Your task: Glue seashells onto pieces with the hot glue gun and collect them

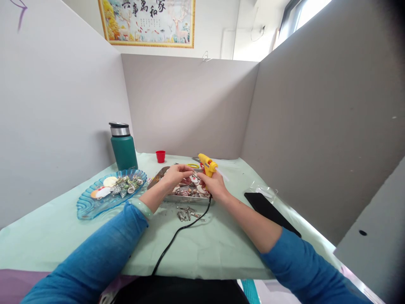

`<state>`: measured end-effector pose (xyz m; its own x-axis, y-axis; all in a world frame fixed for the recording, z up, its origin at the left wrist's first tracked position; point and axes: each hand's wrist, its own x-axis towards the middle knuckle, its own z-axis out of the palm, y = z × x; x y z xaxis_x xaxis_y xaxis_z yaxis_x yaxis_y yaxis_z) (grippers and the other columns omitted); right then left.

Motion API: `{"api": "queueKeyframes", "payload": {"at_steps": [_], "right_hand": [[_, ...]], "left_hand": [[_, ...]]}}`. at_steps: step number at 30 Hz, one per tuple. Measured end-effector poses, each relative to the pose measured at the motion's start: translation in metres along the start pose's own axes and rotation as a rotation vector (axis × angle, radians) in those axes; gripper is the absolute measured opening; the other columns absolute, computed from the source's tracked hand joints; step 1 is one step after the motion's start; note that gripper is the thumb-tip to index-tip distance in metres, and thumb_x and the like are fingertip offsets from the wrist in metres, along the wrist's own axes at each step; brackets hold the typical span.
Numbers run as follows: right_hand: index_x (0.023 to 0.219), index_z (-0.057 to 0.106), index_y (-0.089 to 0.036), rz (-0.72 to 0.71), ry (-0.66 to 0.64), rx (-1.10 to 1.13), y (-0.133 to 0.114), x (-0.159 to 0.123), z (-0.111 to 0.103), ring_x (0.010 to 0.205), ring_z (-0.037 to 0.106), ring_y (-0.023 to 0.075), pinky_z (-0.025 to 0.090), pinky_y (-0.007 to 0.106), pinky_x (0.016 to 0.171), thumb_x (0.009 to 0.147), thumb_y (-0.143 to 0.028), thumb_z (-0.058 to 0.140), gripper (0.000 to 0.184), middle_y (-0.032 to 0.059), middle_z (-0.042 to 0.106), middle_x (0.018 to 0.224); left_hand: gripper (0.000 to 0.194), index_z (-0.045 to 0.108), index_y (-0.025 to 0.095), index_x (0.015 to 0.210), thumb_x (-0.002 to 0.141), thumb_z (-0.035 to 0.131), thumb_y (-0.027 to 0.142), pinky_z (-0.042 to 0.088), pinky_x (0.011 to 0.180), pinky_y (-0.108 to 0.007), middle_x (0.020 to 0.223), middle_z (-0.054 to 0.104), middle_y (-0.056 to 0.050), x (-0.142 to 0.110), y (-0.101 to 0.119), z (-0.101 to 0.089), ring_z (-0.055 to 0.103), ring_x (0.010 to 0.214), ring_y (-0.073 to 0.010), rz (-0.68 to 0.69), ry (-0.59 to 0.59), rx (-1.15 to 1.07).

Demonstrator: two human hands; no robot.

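My right hand (216, 185) grips a yellow hot glue gun (207, 164) by its handle, and a clear glue stick pokes out of its back end. From the handle a black cord (177, 233) runs down to the table's front edge. My left hand (177, 175) is closed in a pinch left of the gun; anything between its fingertips is too small to make out. Both hands are above a metal tray (186, 199) filled with small pale and reddish pieces. In front of the tray lie several metal safety pins or clips (187, 213).
A blue shell-shaped dish (90, 211) with small ornaments stands at left, a green bottle (123, 150) behind it. A red cup (160, 156) and yellow-handled scissors (193, 166) are at the back. Right are a black flat object (270, 213) and a clear bag (264, 190). Grey partitions (190, 105) enclose the table.
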<state>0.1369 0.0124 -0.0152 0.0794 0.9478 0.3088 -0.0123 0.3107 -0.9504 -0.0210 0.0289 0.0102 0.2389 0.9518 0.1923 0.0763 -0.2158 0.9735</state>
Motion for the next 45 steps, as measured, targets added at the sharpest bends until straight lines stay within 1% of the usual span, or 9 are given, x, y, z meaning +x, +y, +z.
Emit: {"api": "queueKeyframes", "payload": {"at_steps": [9, 11, 16, 18, 23, 30, 36, 39, 45], "right_hand": [[0.089, 0.055, -0.019, -0.031, -0.042, -0.060, -0.011, -0.008, 0.002, 0.047, 0.049, 0.0098, 0.039, 0.022, 0.044, 0.066, -0.025, 0.061, 0.024, -0.0060, 0.053, 0.057], [0.087, 0.055, -0.019, -0.036, -0.045, -0.070, -0.009, -0.006, 0.002, 0.047, 0.049, 0.0099, 0.040, 0.022, 0.044, 0.067, -0.024, 0.060, 0.022, -0.0060, 0.053, 0.057], [0.083, 0.056, -0.021, -0.066, -0.050, -0.110, 0.001, 0.000, 0.000, 0.048, 0.049, 0.0094, 0.039, 0.021, 0.045, 0.066, -0.025, 0.062, 0.019, -0.0054, 0.054, 0.059], [0.085, 0.057, -0.021, -0.073, -0.061, -0.093, 0.004, 0.002, -0.001, 0.048, 0.049, 0.0092, 0.039, 0.020, 0.045, 0.066, -0.025, 0.063, 0.021, -0.0052, 0.055, 0.061], [0.090, 0.055, -0.020, -0.055, -0.069, -0.069, 0.002, 0.001, 0.000, 0.047, 0.049, 0.0091, 0.040, 0.021, 0.045, 0.066, -0.025, 0.061, 0.024, -0.0055, 0.055, 0.061], [0.091, 0.053, -0.020, -0.029, -0.002, -0.003, 0.001, 0.000, 0.002, 0.046, 0.049, 0.0094, 0.039, 0.020, 0.042, 0.065, -0.027, 0.061, 0.028, -0.0064, 0.053, 0.059], [0.090, 0.055, -0.019, -0.039, 0.025, -0.018, 0.001, -0.001, 0.002, 0.045, 0.050, 0.0097, 0.040, 0.021, 0.041, 0.065, -0.026, 0.060, 0.026, -0.0060, 0.053, 0.056], [0.088, 0.056, -0.019, -0.027, 0.032, -0.016, 0.001, -0.001, 0.003, 0.045, 0.050, 0.0101, 0.039, 0.021, 0.041, 0.065, -0.026, 0.060, 0.024, -0.0057, 0.054, 0.056], [0.088, 0.055, -0.020, -0.020, 0.023, -0.033, -0.001, -0.002, 0.003, 0.046, 0.052, 0.0103, 0.041, 0.020, 0.042, 0.065, -0.026, 0.060, 0.025, -0.0055, 0.054, 0.057]], "left_hand": [[0.027, 0.062, 0.014, 0.083, 0.066, 0.073, 0.032, 0.049, 0.057, -0.027, 0.064, 0.061, -0.001, -0.001, 0.000, 0.003, 0.057, 0.054, -0.0115, 0.031, 0.018, 0.098], [0.022, 0.064, 0.015, 0.085, 0.068, 0.069, 0.029, 0.049, 0.058, -0.027, 0.070, 0.064, -0.003, -0.001, -0.001, 0.003, 0.058, 0.058, -0.0132, 0.096, 0.035, 0.240], [0.013, 0.070, 0.018, 0.080, 0.073, 0.059, 0.020, 0.045, 0.072, -0.027, 0.087, 0.066, -0.005, -0.002, 0.003, 0.002, 0.058, 0.077, -0.0163, 0.413, 0.054, 0.724], [0.014, 0.070, 0.019, 0.078, 0.073, 0.057, 0.019, 0.043, 0.072, -0.026, 0.086, 0.066, -0.004, -0.003, 0.004, 0.001, 0.058, 0.077, -0.0164, 0.449, 0.028, 0.825], [0.015, 0.069, 0.019, 0.078, 0.074, 0.054, 0.020, 0.040, 0.067, -0.025, 0.083, 0.067, -0.004, -0.003, 0.003, 0.000, 0.057, 0.074, -0.0170, 0.414, -0.013, 0.902], [0.016, 0.071, 0.020, 0.077, 0.073, 0.056, 0.024, 0.037, 0.062, -0.025, 0.076, 0.069, -0.004, -0.002, -0.001, -0.002, 0.057, 0.067, -0.0167, 0.379, -0.014, 0.932], [0.020, 0.075, 0.025, 0.075, 0.063, 0.062, 0.017, 0.038, 0.060, -0.022, 0.069, 0.070, -0.001, -0.005, -0.006, 0.001, 0.058, 0.062, -0.0156, 0.313, -0.292, 0.888], [0.023, 0.076, 0.027, 0.072, 0.057, 0.065, 0.014, 0.038, 0.056, -0.021, 0.068, 0.070, 0.000, -0.003, -0.007, 0.004, 0.058, 0.059, -0.0145, 0.314, -0.390, 0.805], [0.017, 0.074, 0.026, 0.066, 0.058, 0.064, 0.014, 0.039, 0.056, -0.020, 0.067, 0.071, 0.000, 0.000, -0.007, 0.005, 0.060, 0.060, -0.0151, 0.270, -0.460, 0.800]]}}
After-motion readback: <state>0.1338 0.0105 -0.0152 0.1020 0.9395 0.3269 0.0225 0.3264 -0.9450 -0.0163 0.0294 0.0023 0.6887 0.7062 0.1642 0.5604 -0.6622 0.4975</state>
